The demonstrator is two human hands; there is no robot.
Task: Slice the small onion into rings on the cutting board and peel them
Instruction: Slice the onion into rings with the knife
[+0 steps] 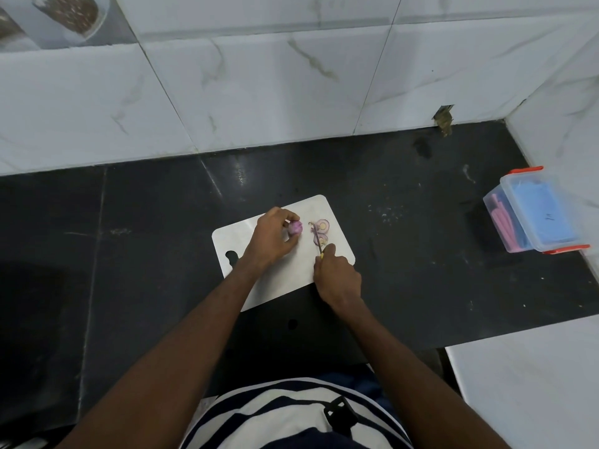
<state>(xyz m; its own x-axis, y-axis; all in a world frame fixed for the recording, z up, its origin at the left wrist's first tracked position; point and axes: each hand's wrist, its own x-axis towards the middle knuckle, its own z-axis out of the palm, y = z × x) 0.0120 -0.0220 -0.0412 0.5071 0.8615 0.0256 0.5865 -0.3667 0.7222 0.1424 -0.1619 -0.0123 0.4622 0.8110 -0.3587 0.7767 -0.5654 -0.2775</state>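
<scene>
black counter is seen | clear box with orange clips is set at right | white tiled wall is seen behind

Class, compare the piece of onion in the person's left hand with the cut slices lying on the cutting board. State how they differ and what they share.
The uncut onion piece is a rounded chunk, while the onion slices are thin and flat. The left hand grips the chunk, while the slices lie loose beside the knife held by the right hand. The chunk shows purple skin; the slices show pale faces with purple rims. Both sit over the white cutting board.
</scene>
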